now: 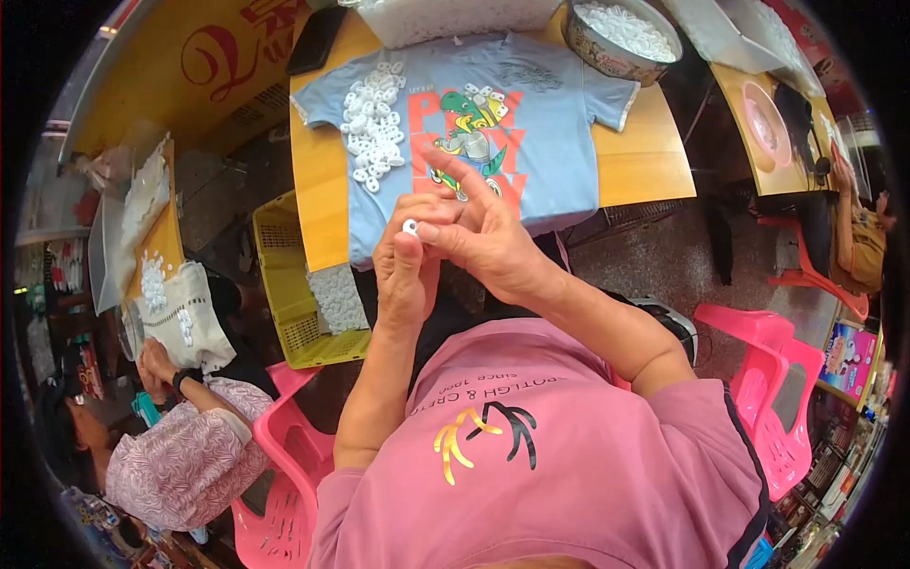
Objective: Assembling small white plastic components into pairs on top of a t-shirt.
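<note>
A small white plastic piece (409, 228) with a dark hole is pinched at my fingertips, above the near edge of a light blue T-shirt (559, 171). My left hand (406, 261) is closed, its thumb tip right below the piece. Against the piece's right side presses the thumb of my right hand (498, 247), whose index finger stretches out over the shirt print. The right hand's other fingertips are partly hidden. A pile of similar white pieces (373, 128) lies on the shirt's left side, beyond my hands.
The shirt covers a yellow wooden table (645, 161). At its far side are a round tin (616, 66) of white pieces, a white tub (445, 24) and a black phone (317, 40). A yellow crate (284, 247) stands left. Co-workers sit at both sides; pink chairs (758, 379) stand nearby.
</note>
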The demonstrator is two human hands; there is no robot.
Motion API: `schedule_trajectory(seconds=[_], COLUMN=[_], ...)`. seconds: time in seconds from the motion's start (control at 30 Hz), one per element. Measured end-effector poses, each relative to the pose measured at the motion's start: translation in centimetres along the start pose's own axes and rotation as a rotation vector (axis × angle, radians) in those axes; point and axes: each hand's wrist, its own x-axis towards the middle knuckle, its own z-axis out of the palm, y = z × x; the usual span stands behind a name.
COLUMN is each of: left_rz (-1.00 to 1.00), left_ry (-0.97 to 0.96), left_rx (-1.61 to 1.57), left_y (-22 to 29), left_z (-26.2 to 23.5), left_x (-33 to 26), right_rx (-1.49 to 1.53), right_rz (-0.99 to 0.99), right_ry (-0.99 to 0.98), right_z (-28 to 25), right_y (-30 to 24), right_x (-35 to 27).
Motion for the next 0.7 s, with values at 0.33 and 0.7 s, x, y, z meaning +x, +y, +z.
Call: schedule_trajectory(seconds=[0.33, 0.7], left_rz=[0.024, -0.188], left_ry=[0.035, 0.603], left_rx=[0.009, 0.974], left_y=[2.0, 8.1], left_z=[-1.4, -17.2], left_x=[-0.7, -6.5], right_rx=[-0.136, -1.604], right_rz=[-0.009, -0.456], right_ry=[-0.062, 0.396], right_z=[1.3, -12.3], right_y=[-0.1, -8.6], right_x=[0.9, 4.9])
